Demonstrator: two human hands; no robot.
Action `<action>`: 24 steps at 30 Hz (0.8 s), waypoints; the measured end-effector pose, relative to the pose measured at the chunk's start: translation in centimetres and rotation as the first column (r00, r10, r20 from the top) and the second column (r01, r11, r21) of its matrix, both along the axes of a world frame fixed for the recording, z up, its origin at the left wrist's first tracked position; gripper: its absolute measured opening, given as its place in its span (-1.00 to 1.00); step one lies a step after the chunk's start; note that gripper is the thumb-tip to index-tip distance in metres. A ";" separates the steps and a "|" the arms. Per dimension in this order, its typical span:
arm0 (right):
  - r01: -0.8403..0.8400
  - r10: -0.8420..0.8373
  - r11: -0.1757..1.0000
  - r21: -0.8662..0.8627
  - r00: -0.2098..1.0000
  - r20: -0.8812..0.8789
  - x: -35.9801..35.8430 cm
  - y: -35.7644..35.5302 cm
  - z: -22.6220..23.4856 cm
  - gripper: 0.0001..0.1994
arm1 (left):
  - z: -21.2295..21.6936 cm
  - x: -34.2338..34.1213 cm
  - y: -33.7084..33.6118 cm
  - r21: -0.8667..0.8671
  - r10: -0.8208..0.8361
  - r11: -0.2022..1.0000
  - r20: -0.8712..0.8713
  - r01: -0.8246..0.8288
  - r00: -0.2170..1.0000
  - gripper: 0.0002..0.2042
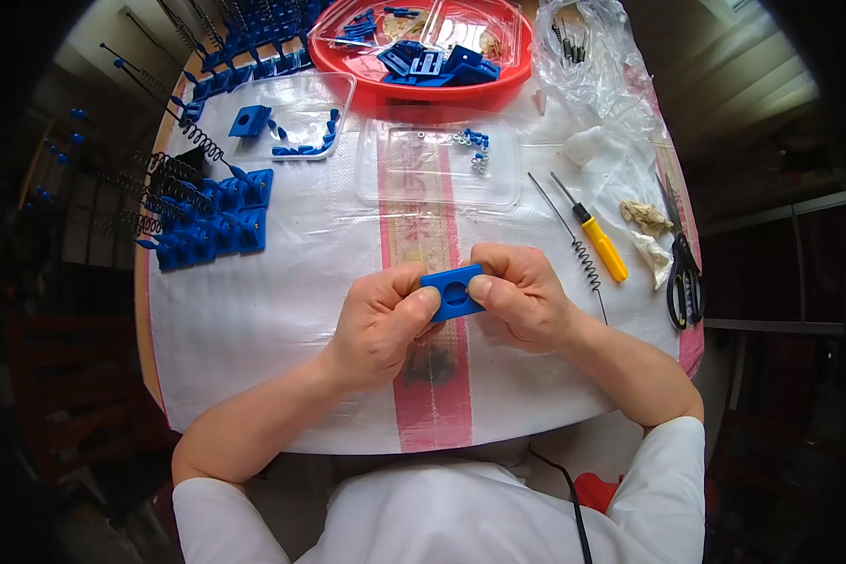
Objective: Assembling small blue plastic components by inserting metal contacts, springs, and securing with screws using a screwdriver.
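A blue rectangular plastic piece with a round hole (455,307) is held up over the table between both my hands. My left hand (383,315) grips its left end, thumb on top and fingers curled beneath. At the other end my right hand (522,296) pinches it the same way. Beyond my hands stands a shallow clear tray (385,179) with small blue parts and little metal rings (479,162). To the right lie a black wire with a coiled spring section (587,261) and a yellow-handled screwdriver (603,247).
A red basin (348,86) with blue parts sits at the back. Left of it are a clear lidless tray (296,94) and rows of blue pieces with springs (211,221). Black scissors (684,282), crumpled cloth (645,216) and a plastic bag (592,80) lie along the right side.
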State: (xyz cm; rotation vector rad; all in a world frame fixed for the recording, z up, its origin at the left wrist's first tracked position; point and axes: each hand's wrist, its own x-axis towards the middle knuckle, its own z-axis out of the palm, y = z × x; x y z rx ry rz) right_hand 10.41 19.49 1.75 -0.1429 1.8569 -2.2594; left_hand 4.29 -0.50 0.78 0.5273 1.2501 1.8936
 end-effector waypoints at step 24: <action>0.466 -0.042 0.747 0.475 0.746 -0.665 -1.3 0.2 0.5 -0.83 | -0.7 0.2 0.9 0.094 0.291 0.957 -0.366 -0.276 0.884 -0.84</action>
